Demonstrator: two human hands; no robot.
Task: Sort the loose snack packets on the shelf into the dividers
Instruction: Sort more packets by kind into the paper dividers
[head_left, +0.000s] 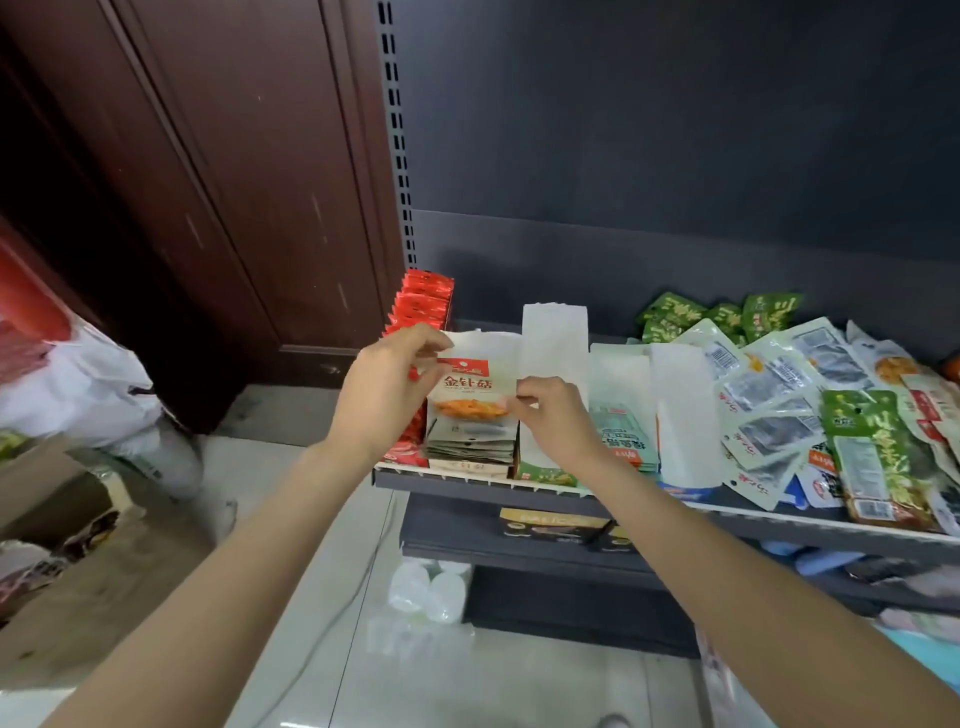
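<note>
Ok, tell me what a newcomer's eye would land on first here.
First, the two hands at the shelf's left end: the left hand and right hand pinch an orange-and-white packet upright over a stack in a slot beside a white divider. Next, the loose pile of clear and green packets sprawled over the shelf's right side. Then the row of red packets standing at the far left.

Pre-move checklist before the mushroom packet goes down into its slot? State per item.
1. Left hand grip on the mushroom packet, top-left corner: ok.
2. Right hand pinches its right edge: ok.
3. Packet faces front, over the matching stack: ok.
4. White divider right of the slot stands upright: ok.
5. Room left in the slot: cannot tell.
6. Loose packets still unsorted at right: not ok.
</note>
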